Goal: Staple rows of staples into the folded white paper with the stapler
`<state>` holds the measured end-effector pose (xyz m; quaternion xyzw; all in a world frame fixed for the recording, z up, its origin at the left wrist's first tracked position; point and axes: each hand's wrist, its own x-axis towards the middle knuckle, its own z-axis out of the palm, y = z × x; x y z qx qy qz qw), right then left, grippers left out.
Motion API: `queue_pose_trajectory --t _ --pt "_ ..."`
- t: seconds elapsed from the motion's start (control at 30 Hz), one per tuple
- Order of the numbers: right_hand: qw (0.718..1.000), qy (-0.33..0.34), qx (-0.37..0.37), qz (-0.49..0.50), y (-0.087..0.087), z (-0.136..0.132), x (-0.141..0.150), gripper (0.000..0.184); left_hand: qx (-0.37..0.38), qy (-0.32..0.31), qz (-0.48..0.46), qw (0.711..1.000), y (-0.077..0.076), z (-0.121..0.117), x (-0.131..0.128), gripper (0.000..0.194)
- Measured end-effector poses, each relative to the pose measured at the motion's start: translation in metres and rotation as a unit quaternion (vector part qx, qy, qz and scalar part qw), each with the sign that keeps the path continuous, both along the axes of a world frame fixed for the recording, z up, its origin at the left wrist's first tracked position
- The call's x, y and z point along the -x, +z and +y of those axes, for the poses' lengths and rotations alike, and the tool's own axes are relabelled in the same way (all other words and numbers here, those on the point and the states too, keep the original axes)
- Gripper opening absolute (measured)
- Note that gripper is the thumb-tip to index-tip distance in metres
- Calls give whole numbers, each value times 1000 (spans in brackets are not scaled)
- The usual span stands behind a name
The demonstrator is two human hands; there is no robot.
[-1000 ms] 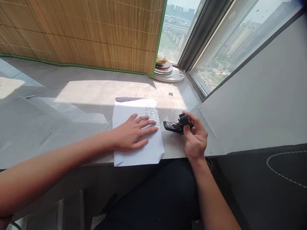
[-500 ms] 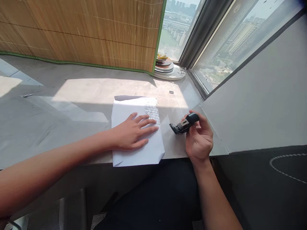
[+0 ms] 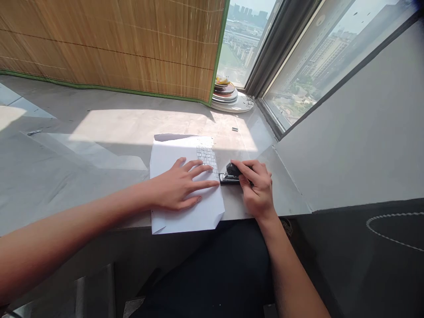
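Note:
A white sheet of paper lies at the front edge of a grey stone ledge. My left hand rests flat on the paper, fingers spread, tips just below a dense block of staples along the sheet's right side. My right hand is closed around a small black stapler, pressing it down at the paper's right edge, beside my left fingertips.
A bamboo blind with green trim hangs over the ledge's back. A stack of plates sits in the window corner. A small dark piece lies on the ledge behind the paper. A grey wall panel rises to the right.
My right hand brought the stapler from raised at the right down and leftwards onto the paper's right edge. My left hand stayed flat on the sheet.

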<state>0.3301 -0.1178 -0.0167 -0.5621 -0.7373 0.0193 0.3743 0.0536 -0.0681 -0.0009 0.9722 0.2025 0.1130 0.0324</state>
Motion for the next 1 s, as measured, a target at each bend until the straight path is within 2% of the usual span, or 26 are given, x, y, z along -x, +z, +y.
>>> queue_pose_trajectory --t 0.27,0.53,0.87,1.0 --pt "999 46 0 -2 2 1 4 44 -4 -9 0 1000 -2 -1 -1 59" --pt "998 52 -13 -39 0 3 8 49 -3 -7 -6 1000 -3 -3 -2 57" --pt "981 18 19 -192 5 -3 19 65 -4 -8 -2 1000 -3 -2 -3 53" --pt "977 24 17 -211 9 -4 26 64 6 0 5 1000 -3 -3 -3 53"
